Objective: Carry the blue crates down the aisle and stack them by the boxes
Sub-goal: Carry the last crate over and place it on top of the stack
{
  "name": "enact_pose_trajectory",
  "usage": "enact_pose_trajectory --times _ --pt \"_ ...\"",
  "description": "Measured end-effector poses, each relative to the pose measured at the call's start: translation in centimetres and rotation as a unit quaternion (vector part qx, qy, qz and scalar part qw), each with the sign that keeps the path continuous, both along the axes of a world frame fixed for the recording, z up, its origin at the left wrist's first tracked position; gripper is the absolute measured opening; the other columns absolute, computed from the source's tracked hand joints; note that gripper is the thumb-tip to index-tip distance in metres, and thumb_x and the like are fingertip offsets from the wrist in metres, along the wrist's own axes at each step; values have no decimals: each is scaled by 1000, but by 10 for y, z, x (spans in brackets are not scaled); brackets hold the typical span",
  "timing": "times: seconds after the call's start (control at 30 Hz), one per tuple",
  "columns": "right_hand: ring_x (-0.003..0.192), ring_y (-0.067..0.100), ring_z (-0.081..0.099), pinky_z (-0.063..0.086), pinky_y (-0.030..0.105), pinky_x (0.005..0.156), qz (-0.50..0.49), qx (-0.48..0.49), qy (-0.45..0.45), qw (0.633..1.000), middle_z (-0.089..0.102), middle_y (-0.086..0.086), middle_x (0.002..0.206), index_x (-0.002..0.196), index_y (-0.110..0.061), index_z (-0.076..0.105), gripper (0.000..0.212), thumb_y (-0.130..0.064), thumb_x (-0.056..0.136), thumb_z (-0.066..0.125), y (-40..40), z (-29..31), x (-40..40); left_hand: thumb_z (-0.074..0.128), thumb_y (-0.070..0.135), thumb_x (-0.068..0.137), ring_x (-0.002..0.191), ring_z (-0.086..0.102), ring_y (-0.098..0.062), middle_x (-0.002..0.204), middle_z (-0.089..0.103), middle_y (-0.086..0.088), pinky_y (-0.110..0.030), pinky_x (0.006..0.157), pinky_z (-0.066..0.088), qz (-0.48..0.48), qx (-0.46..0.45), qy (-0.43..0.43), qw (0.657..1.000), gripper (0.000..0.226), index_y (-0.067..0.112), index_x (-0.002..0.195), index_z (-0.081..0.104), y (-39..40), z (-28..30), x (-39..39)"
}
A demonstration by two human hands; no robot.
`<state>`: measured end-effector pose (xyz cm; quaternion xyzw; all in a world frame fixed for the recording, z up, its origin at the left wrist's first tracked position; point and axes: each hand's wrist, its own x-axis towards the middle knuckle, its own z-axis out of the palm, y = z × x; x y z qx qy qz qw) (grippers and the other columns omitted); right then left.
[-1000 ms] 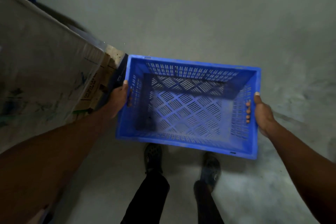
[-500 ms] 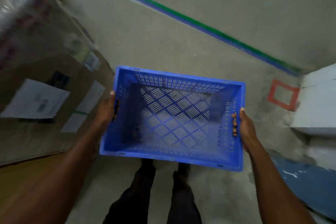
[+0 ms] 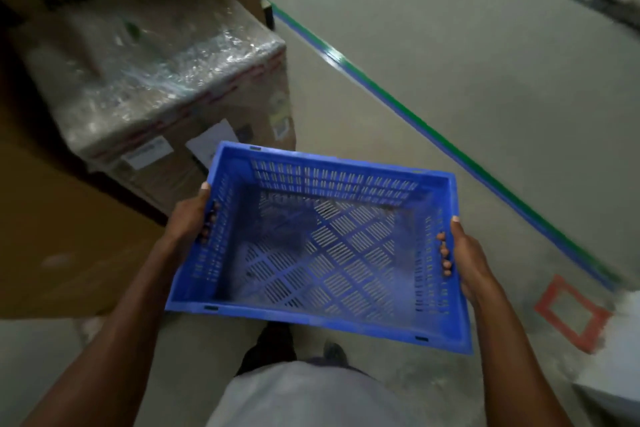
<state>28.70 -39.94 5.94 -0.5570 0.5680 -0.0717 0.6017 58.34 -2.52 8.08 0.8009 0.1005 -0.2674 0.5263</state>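
Both hands, left hand (image 3: 188,218) and right hand (image 3: 465,253), grip my empty blue crate (image 3: 322,246); I keep it level past wrapped boxes (image 3: 166,80).

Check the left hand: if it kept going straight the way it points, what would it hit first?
Likely the wrapped box. The left hand grips the crate by its side wall, thumb pointing ahead toward that box's labelled face. Depth is unclear, so the gap can't be judged.

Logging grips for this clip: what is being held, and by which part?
The blue crate, by its two short side walls: left hand and right hand, fingers through the handle slots.
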Motion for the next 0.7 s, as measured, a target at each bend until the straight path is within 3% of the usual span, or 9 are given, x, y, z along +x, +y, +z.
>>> enact_pose_trajectory --times 0.2,0.37,0.7 --pt "42 16 33 29 22 41 164 -41 -14 986 43 5 61 85 -12 57 53 -60 99 39 44 39 53 39 65 96 43 34 -15 62 47 -1 -22 46 31 138 -10 -12 990 58 13 90 63 116 10 -82" --pt "41 16 33 29 22 40 297 -55 -22 953 43 5 61 86 -11 56 54 -61 98 39 123 55 101 39 65 96 43 32 -12 64 46 1 -19 41 29 275 -41 -4 961 55 16 93 62 227 6 -164" --pt "46 17 32 28 24 45 536 -62 -39 841 40 5 62 84 -14 52 53 -61 99 36 430 59 156 36 57 100 41 32 -13 64 45 -1 -21 43 30 524 -31 -19 851 49 16 93 61 476 2 -346"
